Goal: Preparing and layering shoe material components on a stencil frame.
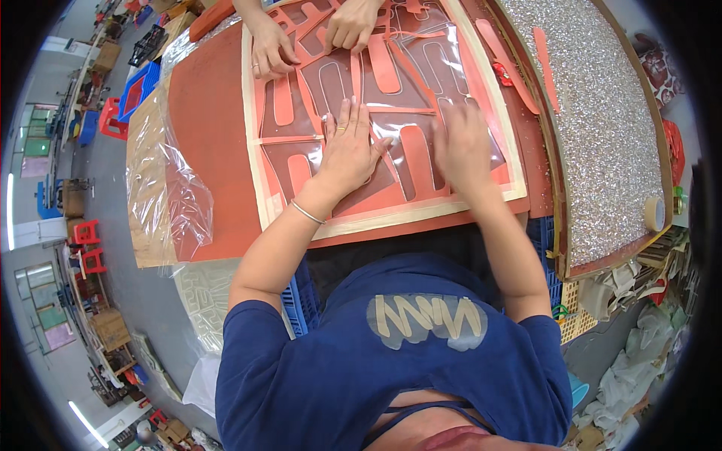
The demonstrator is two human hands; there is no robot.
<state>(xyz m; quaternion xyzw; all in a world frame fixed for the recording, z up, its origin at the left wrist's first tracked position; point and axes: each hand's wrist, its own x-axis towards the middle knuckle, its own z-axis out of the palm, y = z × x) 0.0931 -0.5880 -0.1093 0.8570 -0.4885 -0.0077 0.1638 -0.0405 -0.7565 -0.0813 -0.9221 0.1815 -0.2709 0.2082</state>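
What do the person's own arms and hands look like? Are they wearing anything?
The forearms are bare below short, dark blue sleeves. The left hand has a thin ring, with a slim, pale bracelet near the wrist. The right hand is blurry, so rings are hard to tell.

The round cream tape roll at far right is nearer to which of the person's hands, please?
Right. The right hand is left of the round cream tape roll, over the clear plastic sheet; the left hand is farther left, on that sheet.
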